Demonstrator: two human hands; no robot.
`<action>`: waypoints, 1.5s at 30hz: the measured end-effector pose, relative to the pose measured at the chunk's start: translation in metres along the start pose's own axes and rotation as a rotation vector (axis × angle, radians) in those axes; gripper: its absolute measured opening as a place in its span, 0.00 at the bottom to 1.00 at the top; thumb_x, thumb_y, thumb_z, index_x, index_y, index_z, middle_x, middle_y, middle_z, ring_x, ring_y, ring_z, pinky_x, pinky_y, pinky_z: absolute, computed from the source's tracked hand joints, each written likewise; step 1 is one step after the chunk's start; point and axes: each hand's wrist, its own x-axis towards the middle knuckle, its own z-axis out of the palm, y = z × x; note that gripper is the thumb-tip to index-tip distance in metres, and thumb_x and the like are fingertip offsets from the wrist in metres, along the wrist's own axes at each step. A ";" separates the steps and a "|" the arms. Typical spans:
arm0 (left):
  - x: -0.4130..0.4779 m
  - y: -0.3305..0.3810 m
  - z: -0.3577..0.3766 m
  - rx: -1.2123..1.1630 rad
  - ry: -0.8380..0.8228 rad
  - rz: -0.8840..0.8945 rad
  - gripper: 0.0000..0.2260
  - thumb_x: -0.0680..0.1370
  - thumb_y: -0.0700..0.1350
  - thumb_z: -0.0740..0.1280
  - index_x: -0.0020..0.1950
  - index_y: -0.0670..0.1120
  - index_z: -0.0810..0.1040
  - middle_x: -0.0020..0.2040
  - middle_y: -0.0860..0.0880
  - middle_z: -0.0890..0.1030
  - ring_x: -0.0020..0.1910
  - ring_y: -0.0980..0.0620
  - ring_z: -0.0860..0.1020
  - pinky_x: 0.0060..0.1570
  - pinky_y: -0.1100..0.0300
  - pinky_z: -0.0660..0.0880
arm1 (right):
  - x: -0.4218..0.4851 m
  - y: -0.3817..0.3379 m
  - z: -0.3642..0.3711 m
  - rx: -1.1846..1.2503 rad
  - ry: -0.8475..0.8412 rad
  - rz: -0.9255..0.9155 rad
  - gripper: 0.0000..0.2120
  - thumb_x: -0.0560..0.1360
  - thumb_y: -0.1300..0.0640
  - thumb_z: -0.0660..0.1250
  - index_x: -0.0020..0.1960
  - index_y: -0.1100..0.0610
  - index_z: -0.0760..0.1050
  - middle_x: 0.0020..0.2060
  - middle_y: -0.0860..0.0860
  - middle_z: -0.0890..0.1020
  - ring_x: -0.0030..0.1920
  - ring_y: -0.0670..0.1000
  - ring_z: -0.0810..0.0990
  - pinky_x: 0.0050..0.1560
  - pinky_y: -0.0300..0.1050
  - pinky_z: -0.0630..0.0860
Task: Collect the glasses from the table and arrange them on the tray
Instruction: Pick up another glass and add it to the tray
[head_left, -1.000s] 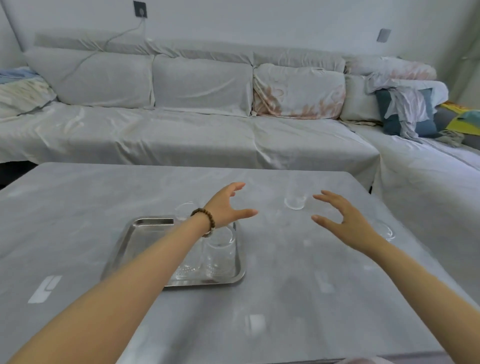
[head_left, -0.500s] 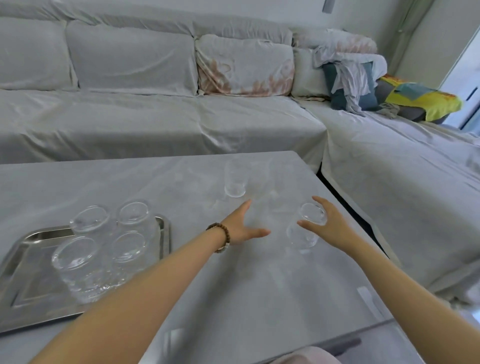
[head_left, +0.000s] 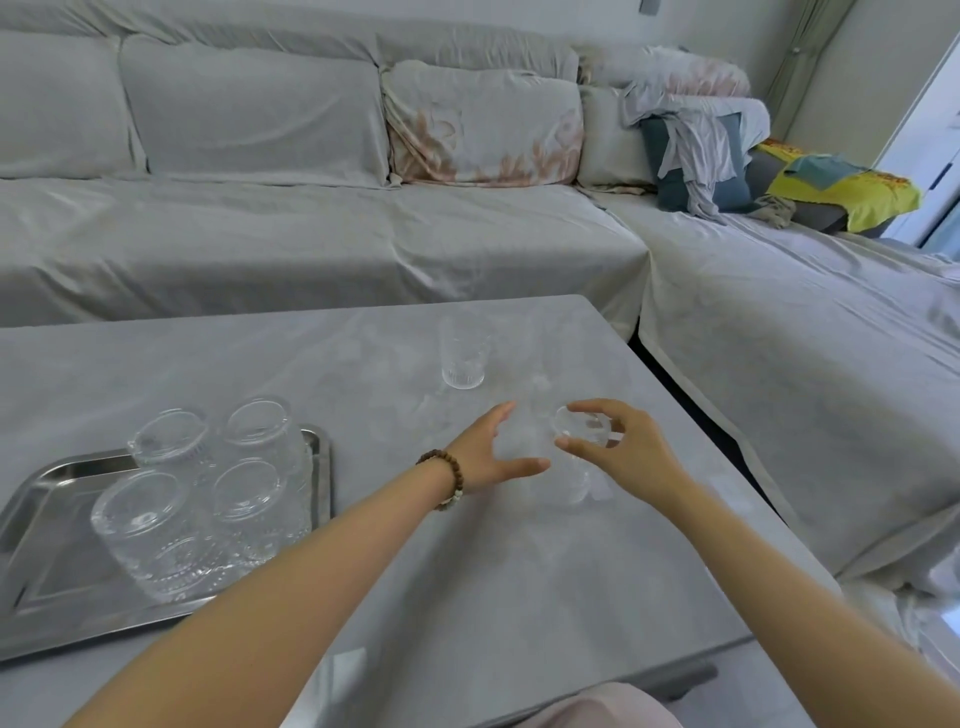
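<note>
A steel tray (head_left: 47, 480) lies at the left of the grey table (head_left: 467, 582) and holds several clear glasses (head_left: 156, 530). My right hand (head_left: 631, 457) is wrapped around a clear glass (head_left: 579, 447) in the middle right of the table; its base looks just above or on the surface, I cannot tell which. My left hand (head_left: 491, 457), with a bead bracelet on the wrist, is spread open just left of that glass and holds nothing. Another ribbed clear glass (head_left: 464, 353) stands alone farther back.
The table's right edge runs close to my right hand, with a dark gap and then the sheet-covered corner sofa (head_left: 779, 322). Cushions and clothes (head_left: 696, 150) are piled at the sofa's back right.
The view swung right, shifting the tray to the left. My right hand reached a glass and closed around it, then drew it slightly left toward my open left hand.
</note>
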 end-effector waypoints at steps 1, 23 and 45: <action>-0.005 0.002 -0.005 0.002 0.007 0.018 0.45 0.65 0.61 0.73 0.76 0.55 0.54 0.77 0.55 0.59 0.74 0.53 0.61 0.68 0.56 0.63 | -0.002 -0.010 0.006 0.021 -0.014 -0.020 0.21 0.64 0.45 0.77 0.56 0.44 0.79 0.56 0.39 0.80 0.57 0.42 0.78 0.52 0.35 0.75; -0.175 -0.017 -0.217 0.021 0.443 0.212 0.30 0.61 0.62 0.75 0.60 0.57 0.72 0.57 0.57 0.79 0.57 0.57 0.78 0.53 0.61 0.77 | 0.002 -0.246 0.155 0.305 -0.323 -0.373 0.15 0.69 0.52 0.75 0.55 0.47 0.81 0.49 0.42 0.84 0.50 0.39 0.82 0.49 0.31 0.77; -0.244 -0.156 -0.296 -0.219 0.768 -0.038 0.32 0.61 0.51 0.80 0.60 0.53 0.69 0.63 0.52 0.74 0.62 0.49 0.73 0.60 0.52 0.74 | -0.003 -0.209 0.298 -0.365 -0.431 -0.401 0.29 0.75 0.37 0.60 0.74 0.43 0.60 0.77 0.43 0.56 0.77 0.45 0.50 0.77 0.52 0.46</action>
